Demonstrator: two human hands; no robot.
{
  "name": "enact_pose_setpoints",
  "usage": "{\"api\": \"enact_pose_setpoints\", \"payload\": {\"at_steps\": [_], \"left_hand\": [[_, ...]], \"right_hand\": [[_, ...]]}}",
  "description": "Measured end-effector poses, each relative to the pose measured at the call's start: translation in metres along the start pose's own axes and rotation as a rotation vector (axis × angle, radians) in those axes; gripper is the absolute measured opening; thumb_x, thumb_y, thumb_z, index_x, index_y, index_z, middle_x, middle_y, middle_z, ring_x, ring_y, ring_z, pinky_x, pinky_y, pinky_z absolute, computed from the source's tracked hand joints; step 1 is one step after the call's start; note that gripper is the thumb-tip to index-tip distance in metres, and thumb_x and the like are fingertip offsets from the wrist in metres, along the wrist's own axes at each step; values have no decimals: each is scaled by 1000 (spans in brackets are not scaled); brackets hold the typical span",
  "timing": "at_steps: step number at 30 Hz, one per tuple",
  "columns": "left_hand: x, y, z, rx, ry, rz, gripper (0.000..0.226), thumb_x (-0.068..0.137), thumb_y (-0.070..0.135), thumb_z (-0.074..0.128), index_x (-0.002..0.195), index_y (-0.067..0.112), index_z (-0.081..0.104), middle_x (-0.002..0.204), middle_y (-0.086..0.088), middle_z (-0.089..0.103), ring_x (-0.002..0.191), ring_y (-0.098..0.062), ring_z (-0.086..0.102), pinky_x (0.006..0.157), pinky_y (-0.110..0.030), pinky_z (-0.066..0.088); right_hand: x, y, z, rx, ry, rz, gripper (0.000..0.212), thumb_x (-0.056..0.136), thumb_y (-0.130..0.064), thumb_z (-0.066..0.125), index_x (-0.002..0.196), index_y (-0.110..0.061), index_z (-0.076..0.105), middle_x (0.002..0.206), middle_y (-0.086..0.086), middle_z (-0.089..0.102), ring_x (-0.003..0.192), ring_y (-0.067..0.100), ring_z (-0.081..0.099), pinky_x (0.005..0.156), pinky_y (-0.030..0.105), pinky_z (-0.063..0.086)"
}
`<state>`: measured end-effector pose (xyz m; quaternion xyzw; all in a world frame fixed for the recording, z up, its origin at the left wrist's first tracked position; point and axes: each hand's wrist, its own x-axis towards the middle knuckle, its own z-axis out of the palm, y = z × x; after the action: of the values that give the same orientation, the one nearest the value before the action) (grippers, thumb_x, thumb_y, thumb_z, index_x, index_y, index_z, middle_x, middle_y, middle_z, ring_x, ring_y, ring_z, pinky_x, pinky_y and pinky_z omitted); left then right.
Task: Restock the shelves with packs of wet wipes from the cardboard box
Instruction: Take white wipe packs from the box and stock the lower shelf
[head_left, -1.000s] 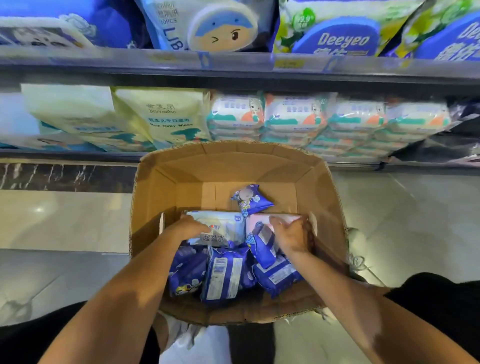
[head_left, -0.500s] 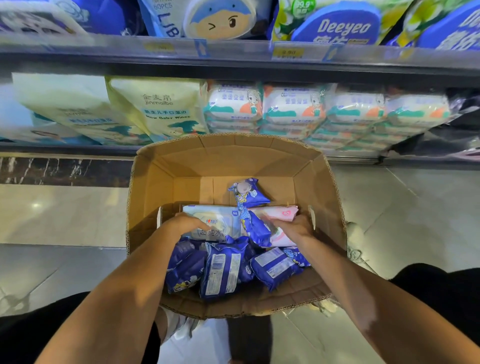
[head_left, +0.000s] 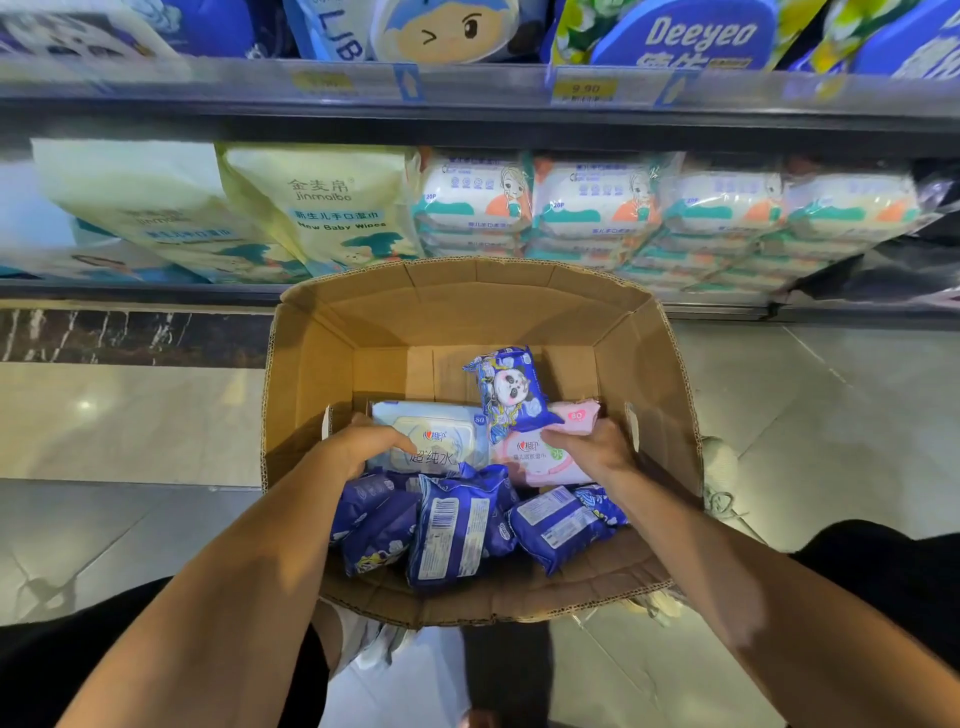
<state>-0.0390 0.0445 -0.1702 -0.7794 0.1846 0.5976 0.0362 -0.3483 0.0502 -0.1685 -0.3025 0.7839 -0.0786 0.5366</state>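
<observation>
A: What's nearest in the cardboard box (head_left: 311, 374)?

B: Dark blue packs (head_left: 452, 535), all in a heap.

A: And the hands?

B: The left hand (head_left: 363, 447) is closed on the pale blue wipes pack (head_left: 441, 441). The right hand (head_left: 597, 449) is closed on the pink wipes pack (head_left: 540, 462). A panda pack (head_left: 511, 389) leans on both, I think.

A: So lift slowly?

B: Yes, keep both packs flat so it slides off, then carry them to the shelf (head_left: 467, 104) behind.

Glossy tiled floor (head_left: 130, 431); yellow price tag (head_left: 584, 89)
</observation>
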Motion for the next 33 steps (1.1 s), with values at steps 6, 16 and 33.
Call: {"api": "enact_pose_setpoints", "payload": {"at_steps": [6, 16, 33], "left_hand": [[-4, 1, -7, 41, 4, 48, 109, 70, 30, 89, 151, 6, 20, 154, -13, 34, 142, -32, 33, 112, -45, 31], [0, -2, -11, 145, 7, 134, 143, 14, 61, 95, 136, 15, 38, 132, -2, 55, 119, -25, 55, 104, -47, 46], [-101, 20, -16, 577, 353, 583, 104, 40, 57, 91, 129, 30, 44, 115, 0, 64, 107, -28, 61, 90, -43, 52]], "right_hand": [[-8, 1, 1, 18, 78, -16, 86, 51, -44, 97, 112, -2, 54, 97, -10, 58, 91, 14, 65, 60, 16, 47], [-17, -19, 26, -279, -11, 19, 136, 50, -64, 90, 152, -3, 22, 153, 13, 34, 142, 27, 34, 114, 36, 34], [-83, -38, -7, -451, 88, -221, 97, 57, -52, 88, 134, -14, 44, 130, 12, 61, 117, 33, 60, 91, 36, 51]]}}
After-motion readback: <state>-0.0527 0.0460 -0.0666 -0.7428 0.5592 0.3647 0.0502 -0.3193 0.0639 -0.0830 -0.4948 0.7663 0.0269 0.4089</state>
